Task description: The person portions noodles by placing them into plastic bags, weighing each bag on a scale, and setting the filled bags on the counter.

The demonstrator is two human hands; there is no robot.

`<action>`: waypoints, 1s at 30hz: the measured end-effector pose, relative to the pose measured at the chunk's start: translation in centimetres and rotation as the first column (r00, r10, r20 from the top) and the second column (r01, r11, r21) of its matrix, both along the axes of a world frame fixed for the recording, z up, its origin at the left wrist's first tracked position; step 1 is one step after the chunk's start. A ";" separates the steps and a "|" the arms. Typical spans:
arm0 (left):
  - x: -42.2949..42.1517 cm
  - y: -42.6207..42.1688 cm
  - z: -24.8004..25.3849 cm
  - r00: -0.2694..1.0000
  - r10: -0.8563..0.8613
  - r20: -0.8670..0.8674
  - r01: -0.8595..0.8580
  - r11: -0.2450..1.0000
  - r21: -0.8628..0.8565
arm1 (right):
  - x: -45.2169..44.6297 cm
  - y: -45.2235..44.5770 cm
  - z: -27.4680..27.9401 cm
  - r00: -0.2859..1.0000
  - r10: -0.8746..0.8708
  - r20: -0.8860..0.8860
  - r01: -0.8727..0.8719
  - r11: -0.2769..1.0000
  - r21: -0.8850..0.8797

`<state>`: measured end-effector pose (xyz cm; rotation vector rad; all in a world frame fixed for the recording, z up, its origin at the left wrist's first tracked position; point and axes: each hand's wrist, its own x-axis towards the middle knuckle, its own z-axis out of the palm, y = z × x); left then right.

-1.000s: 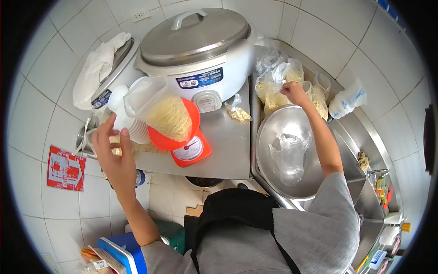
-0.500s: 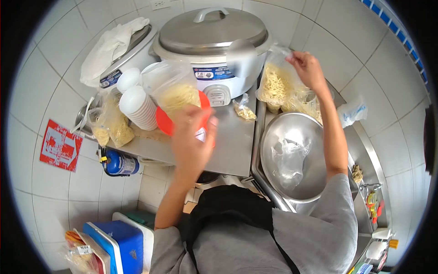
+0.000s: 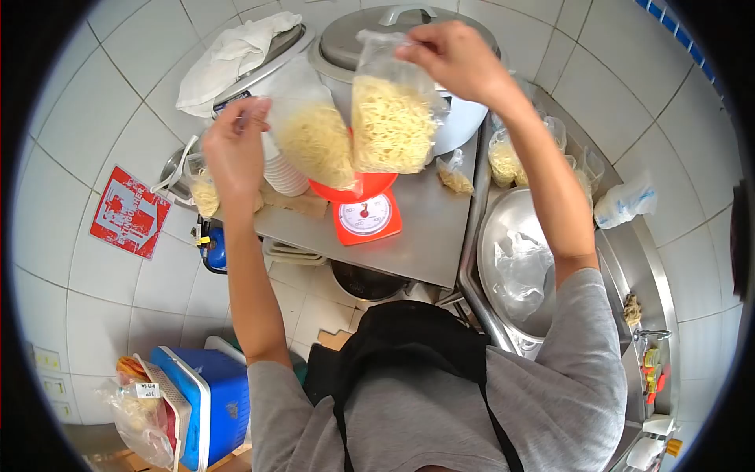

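Note:
My left hand (image 3: 234, 145) is closed, pinching the upper edge of a clear plastic bag of yellow noodles (image 3: 317, 145). That bag tilts over the red pan (image 3: 379, 187) of a kitchen scale (image 3: 366, 214); whether it rests on the pan I cannot tell. Thumb and fingers of my right hand (image 3: 456, 64) grip the top of a second bag of noodles (image 3: 393, 126), which hangs upright beside the first, over the back of the pan. The scale's round dial faces me.
Behind stands a large rice cooker (image 3: 464, 126); stacked white cups (image 3: 285, 173) are at the left. A small tied bag (image 3: 454, 175) lies on the steel counter (image 3: 425, 236). To the right are a metal basin (image 3: 491, 271) holding an empty plastic bag and more noodle bags (image 3: 505, 161).
My right hand has brought a noodle bag leftward from beside the basin to above the scale. My left hand has moved left and up, now at the first bag's top edge. The view has shifted.

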<state>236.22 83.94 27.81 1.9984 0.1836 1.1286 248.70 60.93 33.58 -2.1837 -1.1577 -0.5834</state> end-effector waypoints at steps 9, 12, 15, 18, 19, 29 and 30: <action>-7.2 0.5 1.6 0.991 0.127 -0.029 -0.126 0.992 0.028 | 1.9 7.8 -7.2 0.984 0.151 0.089 -0.157 0.985 0.069; -9.6 0.8 0.7 0.988 0.111 -0.106 -0.110 0.994 0.015 | 2.3 8.2 -8.3 0.984 0.160 0.084 -0.168 0.981 0.094; -11.3 0.8 -0.7 0.988 0.020 -0.151 -0.031 0.997 -0.073 | 2.4 8.0 -8.2 0.988 0.153 0.015 -0.154 0.988 0.032; -11.9 -0.5 -2.3 0.977 -0.090 -0.196 0.069 0.991 -0.111 | 2.5 7.5 -7.8 0.984 0.179 -0.007 -0.179 0.984 -0.015; -12.0 -1.0 -2.7 0.969 -0.127 -0.210 0.106 0.989 -0.107 | 2.6 7.4 -7.7 0.980 0.198 0.001 -0.198 0.980 -0.013; -11.6 -2.8 -6.4 0.885 -0.301 -0.354 0.247 0.950 -0.189 | 4.0 8.2 -8.0 0.979 0.110 -0.173 -0.115 0.993 -0.016; -11.5 -3.1 -6.6 0.876 -0.313 -0.366 0.253 0.946 -0.204 | 4.0 8.3 -7.9 0.974 0.109 -0.200 -0.117 0.993 -0.028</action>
